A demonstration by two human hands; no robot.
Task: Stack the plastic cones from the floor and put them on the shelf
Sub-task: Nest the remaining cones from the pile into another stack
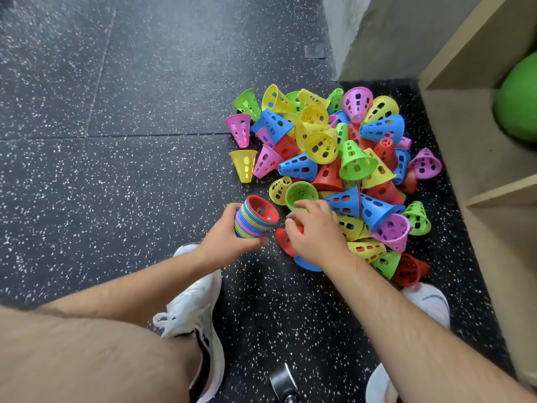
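L hand (228, 234) gripped a stack (251, 223) of nested cones at frame ctr, fingers wrapped round its side and open end tilted to upper right, just above the floor (116, 141). R hand (315, 234), immediately right of the stack, had curled fingers (303, 203) on the near rim of a green cone (300, 191) at the lower-left edge of the pile (334, 146). Whether they pinched it couldn't be told. Loose cones lay heaped ctr-right, beside the shelf (465, 126) at far right. A ball (520, 103) sat in its upper bay.
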